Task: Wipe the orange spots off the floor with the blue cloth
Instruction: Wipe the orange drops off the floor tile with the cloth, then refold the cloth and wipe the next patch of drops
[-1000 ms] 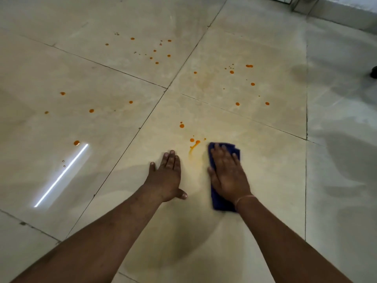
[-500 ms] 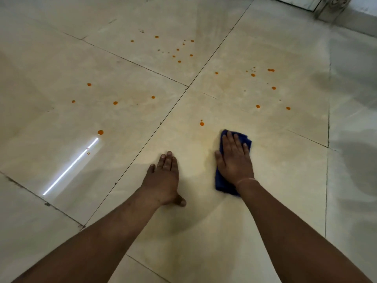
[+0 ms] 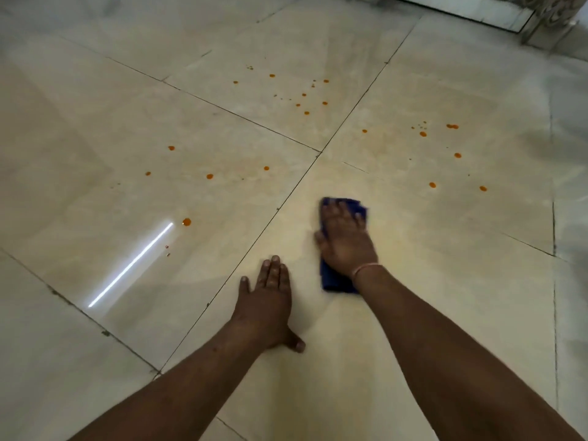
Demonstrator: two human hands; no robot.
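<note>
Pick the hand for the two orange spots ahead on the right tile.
Right. The right hand presses the blue cloth flat, and those orange spots lie just beyond it; the left hand is braced on the floor, holding nothing.

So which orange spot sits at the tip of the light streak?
The big round spot just beyond the light streak, at its upper end; other spots that size lie farther away.
</note>
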